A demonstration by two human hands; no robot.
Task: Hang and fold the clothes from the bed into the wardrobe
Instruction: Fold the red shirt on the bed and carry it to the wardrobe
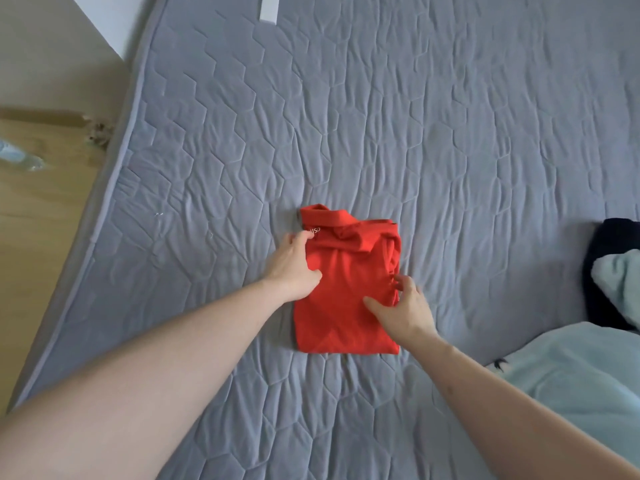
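So the red shirt (346, 289) is pretty much folded at this point, sitting as a neat-ish rectangle in the middle of the bed (415, 133), collar end pointing away from the person. Left hand (294, 268) is along the shirt's left edge, fingers curled over it and thumb pressing on top. Right hand (405, 306) is at the right edge, thumb flat on the fabric and fingertips pinching at a bunched-up bit there, looks like they're tidying the last fold or getting ready to lift it. Still plenty left though: over on the right there's a pale blue garment (571, 386) and something dark navy (609, 258) waiting on the bed, neither folded as far as I can see. Wardrobe isn't in sight, so nothing visibly put away yet. I'd call it early-to-middle of the job.
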